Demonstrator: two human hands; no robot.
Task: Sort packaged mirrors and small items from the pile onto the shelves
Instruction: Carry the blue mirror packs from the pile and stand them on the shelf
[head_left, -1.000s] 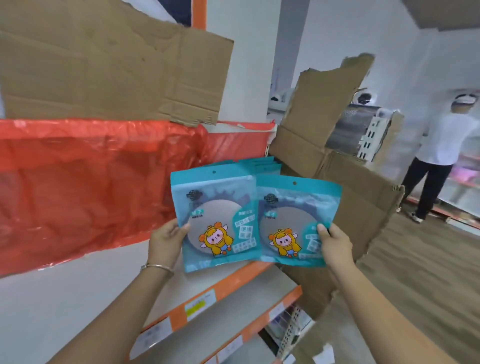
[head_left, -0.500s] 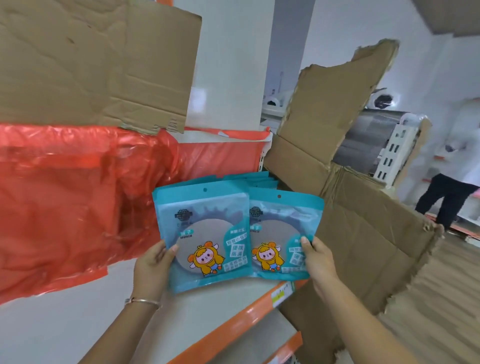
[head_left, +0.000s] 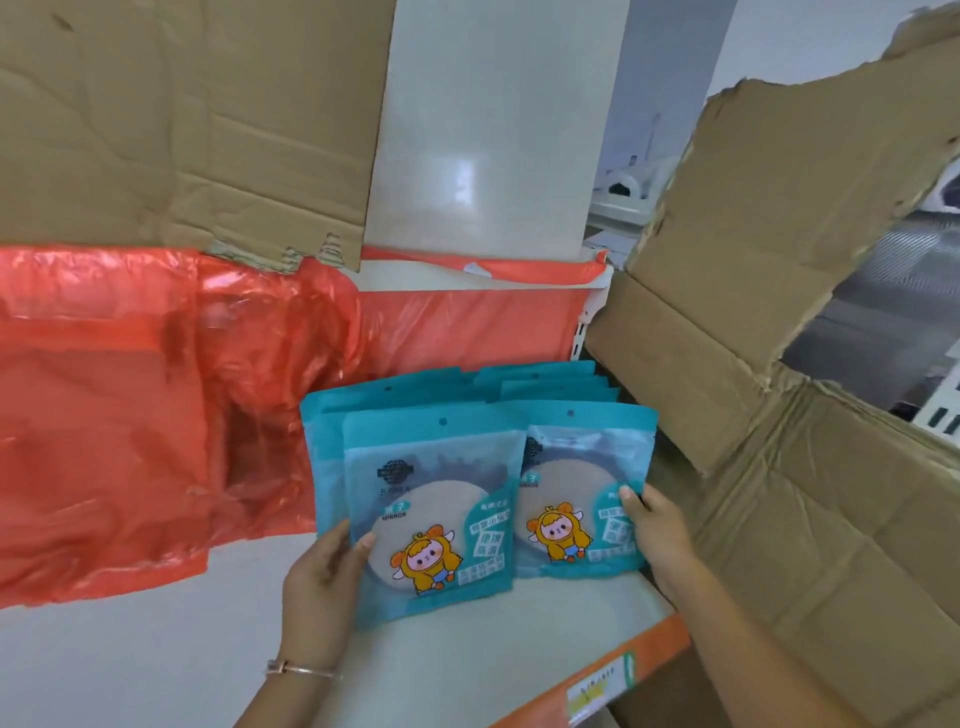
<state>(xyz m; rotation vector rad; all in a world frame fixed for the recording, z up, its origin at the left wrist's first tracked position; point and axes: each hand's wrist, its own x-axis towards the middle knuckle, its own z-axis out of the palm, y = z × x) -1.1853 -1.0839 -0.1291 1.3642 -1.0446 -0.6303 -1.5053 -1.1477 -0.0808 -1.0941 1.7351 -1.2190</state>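
Two teal packaged mirrors with a cartoon figure stand side by side at the front of a white shelf (head_left: 156, 649). My left hand (head_left: 322, 577) grips the left packet (head_left: 436, 499) by its lower left edge, thumb on its face. My right hand (head_left: 657, 535) pinches the right packet (head_left: 582, 499) at its right edge. Behind them several more teal packets (head_left: 545, 382) stand in rows against the shelf back. The left packet overlaps the right one a little.
Red plastic sheeting (head_left: 130, 415) drapes over the shelf's left part. Torn cardboard (head_left: 156, 114) hangs above it. A big ragged cardboard box (head_left: 779, 415) stands right of the shelf. The shelf's orange front edge (head_left: 613, 680) carries a price label.
Both hands moved the two packets forward and down onto the shelf, against the rows behind. The view came closer to the shelf; the person at the far right is out of view.
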